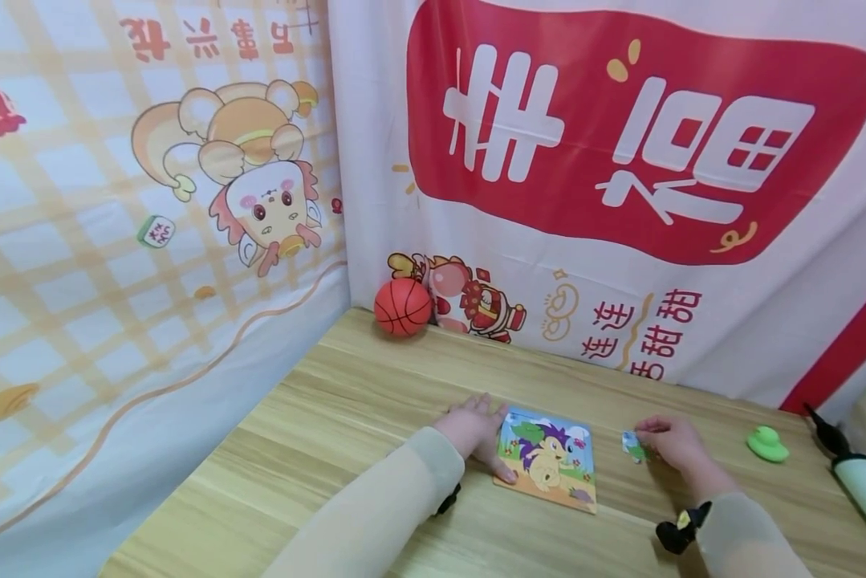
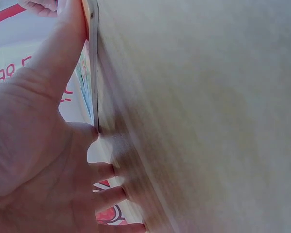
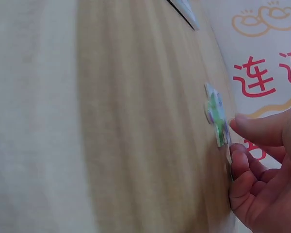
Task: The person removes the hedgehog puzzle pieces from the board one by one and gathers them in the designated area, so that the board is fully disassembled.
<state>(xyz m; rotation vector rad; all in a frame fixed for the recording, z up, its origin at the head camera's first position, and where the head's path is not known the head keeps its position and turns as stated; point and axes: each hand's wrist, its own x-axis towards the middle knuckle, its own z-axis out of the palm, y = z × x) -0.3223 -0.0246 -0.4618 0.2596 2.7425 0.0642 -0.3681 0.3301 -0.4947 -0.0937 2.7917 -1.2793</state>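
Observation:
A square jigsaw puzzle point(image 1: 548, 459) with a purple-spined hedgehog picture lies flat on the wooden table. My left hand point(image 1: 473, 433) rests along its left side, fingers spread and thumb on the near left corner; in the left wrist view the left hand point(image 2: 43, 141) has its fingertips on the tabletop beside the puzzle edge point(image 2: 94, 63). To the right of the puzzle, my right hand point(image 1: 669, 441) pinches the edge of a small blue and green puzzle piece point(image 1: 631, 446). The right wrist view shows the right thumb and curled fingers point(image 3: 250, 167) at that piece point(image 3: 216, 116).
A red toy basketball point(image 1: 403, 307) stands at the table's far left corner. Right of my right hand sits a green rubber duck point(image 1: 768, 443), and beyond it a pale green hand pump with a black end point(image 1: 860, 490). Printed cloths point(image 1: 490, 233) hang behind and at the left.

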